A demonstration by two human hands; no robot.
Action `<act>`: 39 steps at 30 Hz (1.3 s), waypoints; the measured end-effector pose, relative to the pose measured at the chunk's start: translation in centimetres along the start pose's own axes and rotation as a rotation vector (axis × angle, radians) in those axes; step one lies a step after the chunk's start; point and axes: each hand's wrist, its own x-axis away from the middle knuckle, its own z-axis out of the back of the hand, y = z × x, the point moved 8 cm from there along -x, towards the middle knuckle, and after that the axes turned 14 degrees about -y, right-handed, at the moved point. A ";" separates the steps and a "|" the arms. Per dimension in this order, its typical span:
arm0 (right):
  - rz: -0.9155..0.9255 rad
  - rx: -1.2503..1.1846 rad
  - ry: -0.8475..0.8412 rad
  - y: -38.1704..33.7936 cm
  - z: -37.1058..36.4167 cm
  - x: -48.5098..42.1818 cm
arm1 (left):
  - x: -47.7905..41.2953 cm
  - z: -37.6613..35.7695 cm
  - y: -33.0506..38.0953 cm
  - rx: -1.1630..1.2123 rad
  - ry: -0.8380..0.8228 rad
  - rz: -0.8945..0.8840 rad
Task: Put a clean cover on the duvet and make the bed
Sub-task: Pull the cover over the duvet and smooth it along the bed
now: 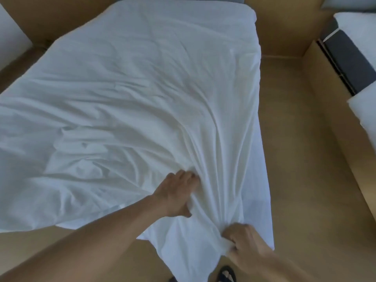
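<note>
A white duvet cover point(130, 94) lies rumpled across the bed, filling the frame's centre. The left hand point(176, 195) grips its folds at lower centre; the right hand point(242, 240) pinches gathered fabric lower right.

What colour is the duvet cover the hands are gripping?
Plain white, no pattern: duvet cover, head view.

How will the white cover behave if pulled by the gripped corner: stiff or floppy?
Likely very floppy: the white cover bunches into tight folds where the right hand grips it, and pleats fan out from the left hand. Probably light: its near corner hangs in thin drapes. Pushed, it would probably wrinkle rather than slide whole, given the creases.
</note>
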 end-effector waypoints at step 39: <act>-0.021 0.072 0.296 4.2 -10.9 2.0 | 10.9 -28.8 3.7 0.981 -0.508 0.517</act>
